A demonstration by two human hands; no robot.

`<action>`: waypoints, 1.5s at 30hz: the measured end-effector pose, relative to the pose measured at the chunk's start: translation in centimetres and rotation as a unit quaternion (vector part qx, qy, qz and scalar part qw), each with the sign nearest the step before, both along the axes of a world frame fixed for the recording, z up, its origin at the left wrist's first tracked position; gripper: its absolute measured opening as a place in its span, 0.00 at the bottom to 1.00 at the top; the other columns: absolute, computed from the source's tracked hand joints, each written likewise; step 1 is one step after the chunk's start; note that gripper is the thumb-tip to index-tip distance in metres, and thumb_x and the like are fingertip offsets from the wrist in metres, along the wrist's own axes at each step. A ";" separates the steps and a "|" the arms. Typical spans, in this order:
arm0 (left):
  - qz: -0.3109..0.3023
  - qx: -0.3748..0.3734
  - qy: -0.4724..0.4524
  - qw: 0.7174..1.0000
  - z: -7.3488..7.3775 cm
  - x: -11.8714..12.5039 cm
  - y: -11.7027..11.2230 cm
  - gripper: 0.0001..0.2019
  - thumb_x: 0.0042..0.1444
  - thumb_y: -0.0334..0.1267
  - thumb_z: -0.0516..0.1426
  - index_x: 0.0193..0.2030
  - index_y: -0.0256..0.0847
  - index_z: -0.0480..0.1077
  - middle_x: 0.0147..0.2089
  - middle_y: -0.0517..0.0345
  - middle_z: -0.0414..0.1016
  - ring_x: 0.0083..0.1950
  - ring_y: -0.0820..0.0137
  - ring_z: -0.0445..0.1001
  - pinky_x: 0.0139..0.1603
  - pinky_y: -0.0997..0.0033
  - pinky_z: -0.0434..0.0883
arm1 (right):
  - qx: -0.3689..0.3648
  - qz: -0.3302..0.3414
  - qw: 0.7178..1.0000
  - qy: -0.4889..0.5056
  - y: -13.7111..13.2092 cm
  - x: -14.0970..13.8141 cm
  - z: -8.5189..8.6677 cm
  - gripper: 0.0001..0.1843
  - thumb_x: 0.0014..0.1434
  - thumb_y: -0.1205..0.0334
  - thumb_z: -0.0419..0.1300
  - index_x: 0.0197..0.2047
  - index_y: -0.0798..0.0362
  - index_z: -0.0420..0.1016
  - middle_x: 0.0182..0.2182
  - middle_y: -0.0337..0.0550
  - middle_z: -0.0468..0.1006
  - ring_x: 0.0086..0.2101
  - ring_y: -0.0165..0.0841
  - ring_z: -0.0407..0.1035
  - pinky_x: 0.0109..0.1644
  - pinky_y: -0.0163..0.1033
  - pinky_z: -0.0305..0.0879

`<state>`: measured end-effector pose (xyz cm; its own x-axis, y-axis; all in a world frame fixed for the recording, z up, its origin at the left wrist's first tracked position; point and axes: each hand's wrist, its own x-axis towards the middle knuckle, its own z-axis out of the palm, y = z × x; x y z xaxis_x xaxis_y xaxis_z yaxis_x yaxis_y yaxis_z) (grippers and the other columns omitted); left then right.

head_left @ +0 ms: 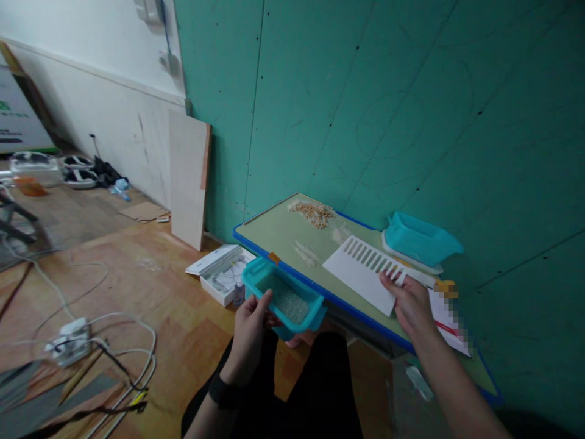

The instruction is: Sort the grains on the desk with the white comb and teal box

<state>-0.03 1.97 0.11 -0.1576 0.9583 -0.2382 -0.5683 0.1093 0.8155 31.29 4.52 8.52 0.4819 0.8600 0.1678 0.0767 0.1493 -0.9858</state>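
With thumb over the rim, my left hand [256, 314] grips a turquoise plastic bin [315, 312] beside the table's near edge. Greyish granules [290, 303] cover the bin's bottom. My right hand [409, 299] pinches a white slotted sheet [354, 271] by its right end, low over the tabletop. The sheet has a row of long cut-outs along its far side. Past it on the green-topped table [269, 228] lies a pile of tan pellets [315, 213] with pale powder around it. A streak of pale crumbs [306, 253] runs nearer to me.
A second turquoise bin [423, 238] stands on the table against the green wall [311, 110]. Paper [445, 317] lies at the table's right. An opened white box [223, 277] sits on the floor by the bin. Cables and a power strip [73, 341] lie at left.
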 end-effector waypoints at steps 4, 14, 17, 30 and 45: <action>-0.004 -0.006 0.012 1.000 0.1 -0.1 0.1 0.28 0.38 0.59 0.74 0.25 0.42 0.66 0.16 0.66 0.69 0.16 0.72 0.71 0.19 0.75 0.71 | 0.004 0.008 1.000 0.000 2.0 -2.2 -0.5 0.26 0.34 0.48 0.79 0.34 0.53 0.81 0.30 0.42 0.83 0.32 0.41 0.76 0.42 0.47 0.73; -0.005 -0.007 -0.010 1.000 0.1 -0.2 0.2 0.28 0.38 0.57 0.75 0.25 0.43 0.64 0.16 0.68 0.68 0.16 0.74 0.70 0.19 0.76 0.70 | -0.046 0.100 0.992 0.054 5.3 -7.0 -0.6 0.27 0.29 0.48 0.80 0.29 0.54 0.78 0.25 0.42 0.81 0.27 0.40 0.75 0.35 0.45 0.73; -0.008 -0.002 -0.014 1.000 0.1 -0.2 0.2 0.27 0.38 0.57 0.74 0.25 0.42 0.65 0.16 0.68 0.68 0.16 0.74 0.70 0.20 0.76 0.71 | -0.063 0.126 0.988 0.065 4.9 -7.9 -0.4 0.27 0.29 0.49 0.81 0.29 0.53 0.78 0.25 0.43 0.81 0.28 0.41 0.76 0.36 0.46 0.74; 0.003 -0.002 -0.006 1.000 0.4 -0.6 0.0 0.28 0.39 0.58 0.74 0.24 0.42 0.64 0.15 0.67 0.68 0.16 0.73 0.70 0.19 0.76 0.69 | -0.004 0.059 0.992 0.110 3.9 -6.2 1.3 0.27 0.29 0.52 0.81 0.32 0.52 0.80 0.30 0.43 0.84 0.32 0.42 0.79 0.40 0.48 0.78; 0.016 0.005 0.005 1.000 -0.1 -0.8 0.1 0.27 0.39 0.59 0.73 0.25 0.41 0.65 0.16 0.67 0.68 0.17 0.74 0.69 0.19 0.77 0.67 | -0.025 -0.008 0.996 0.079 4.0 -2.9 -0.3 0.24 0.26 0.56 0.80 0.29 0.55 0.81 0.25 0.41 0.82 0.26 0.36 0.74 0.31 0.40 0.73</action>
